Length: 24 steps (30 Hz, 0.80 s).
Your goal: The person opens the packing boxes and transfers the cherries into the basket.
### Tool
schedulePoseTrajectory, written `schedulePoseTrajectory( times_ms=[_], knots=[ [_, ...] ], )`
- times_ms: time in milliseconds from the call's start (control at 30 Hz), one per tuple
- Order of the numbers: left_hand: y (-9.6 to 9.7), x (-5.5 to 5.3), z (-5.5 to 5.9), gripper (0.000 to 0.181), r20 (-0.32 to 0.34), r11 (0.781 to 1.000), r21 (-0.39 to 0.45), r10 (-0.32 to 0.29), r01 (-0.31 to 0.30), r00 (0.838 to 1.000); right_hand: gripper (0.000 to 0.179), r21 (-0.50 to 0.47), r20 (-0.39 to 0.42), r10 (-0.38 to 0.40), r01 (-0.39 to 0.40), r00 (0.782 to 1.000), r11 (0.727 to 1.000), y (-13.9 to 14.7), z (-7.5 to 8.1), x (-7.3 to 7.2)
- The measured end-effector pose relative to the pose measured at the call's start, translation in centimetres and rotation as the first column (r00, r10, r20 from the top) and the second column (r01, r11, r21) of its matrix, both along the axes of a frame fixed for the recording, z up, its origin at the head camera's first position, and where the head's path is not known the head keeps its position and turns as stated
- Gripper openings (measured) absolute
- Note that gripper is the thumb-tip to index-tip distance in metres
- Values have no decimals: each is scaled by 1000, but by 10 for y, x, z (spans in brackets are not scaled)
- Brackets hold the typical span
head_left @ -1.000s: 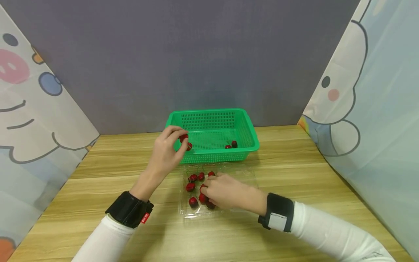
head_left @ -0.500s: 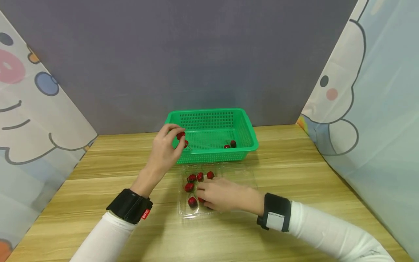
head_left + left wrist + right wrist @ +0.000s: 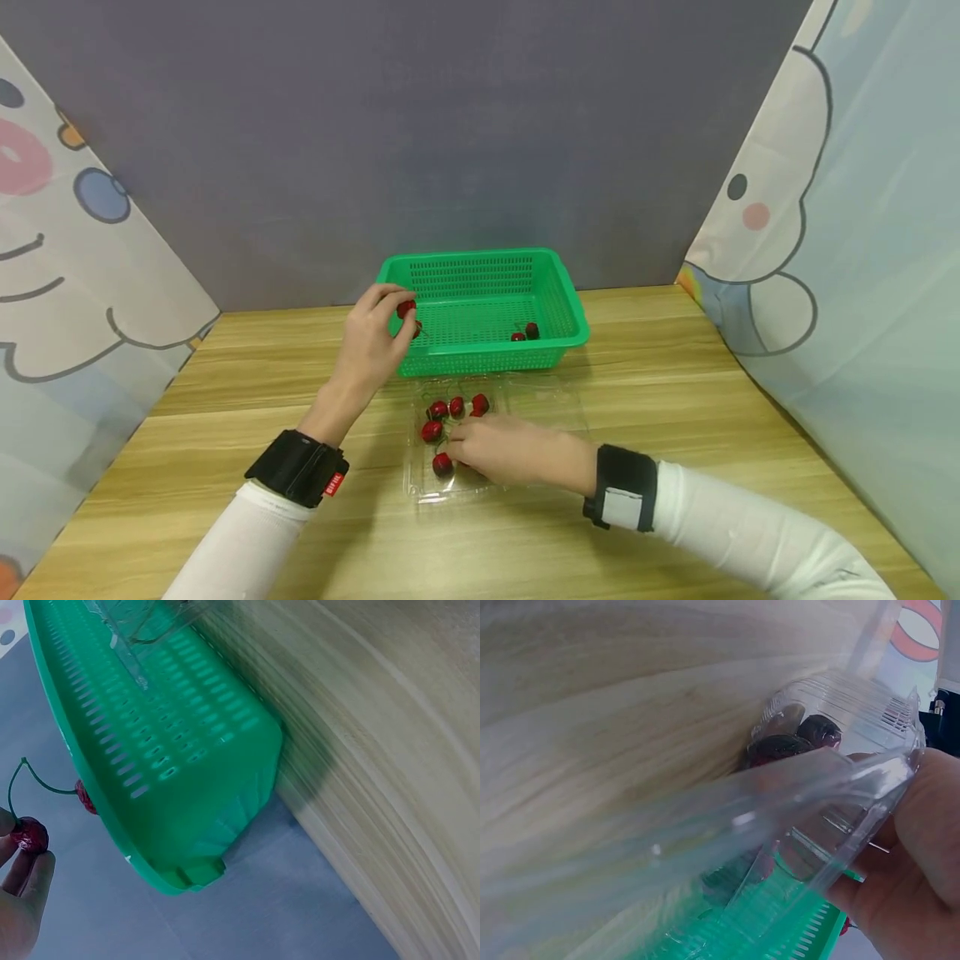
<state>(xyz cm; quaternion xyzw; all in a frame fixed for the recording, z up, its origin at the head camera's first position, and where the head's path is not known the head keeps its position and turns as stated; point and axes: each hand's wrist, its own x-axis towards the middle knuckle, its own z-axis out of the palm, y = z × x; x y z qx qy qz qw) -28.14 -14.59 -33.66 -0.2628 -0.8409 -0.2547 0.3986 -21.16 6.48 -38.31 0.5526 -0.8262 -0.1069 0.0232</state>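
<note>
My left hand [image 3: 371, 342] pinches a red cherry [image 3: 30, 835] at the basket's left end. A forked green stem joins it to a second cherry [image 3: 85, 796], which hangs by the rim. Behind the clear plastic box stands the green basket [image 3: 480, 362], with two cherries [image 3: 532, 331] inside at the right. My right hand [image 3: 498, 450] reaches down into the clear plastic box [image 3: 442, 498], among several cherries [image 3: 442, 464]. Its fingertips are hidden in the head view and blurred behind plastic in the right wrist view, so any hold cannot be made out.
The box's clear lid [image 3: 546, 404] lies opened to the right. Wooden tabletop [image 3: 675, 400] extends to both sides. A grey panel [image 3: 480, 125] rises behind the basket, and printed cloth walls [image 3: 862, 250] flank the table.
My right hand has shifted slightly left and down among the cherries, uncovering one near the top of the box. The left hand keeps its cherry pair at the basket's left end.
</note>
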Motion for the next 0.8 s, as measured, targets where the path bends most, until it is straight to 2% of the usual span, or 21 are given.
schedulePoseTrajectory(
  times_ms=[200, 533, 800],
  knots=[
    [-1, -4, -3, 19, 22, 1000, 8, 27, -27, 999, 23, 10, 39, -28, 27, 999, 1000, -1, 0, 1],
    [-5, -11, -8, 19, 79, 998, -7, 57, -56, 995, 11, -55, 51, -3, 6, 999, 998, -1, -1, 1],
    [-9, -15, -15, 20, 131, 997, -9, 74, -74, 989, 12, -96, 72, 17, -10, 997, 995, 1, -2, -2]
  ],
)
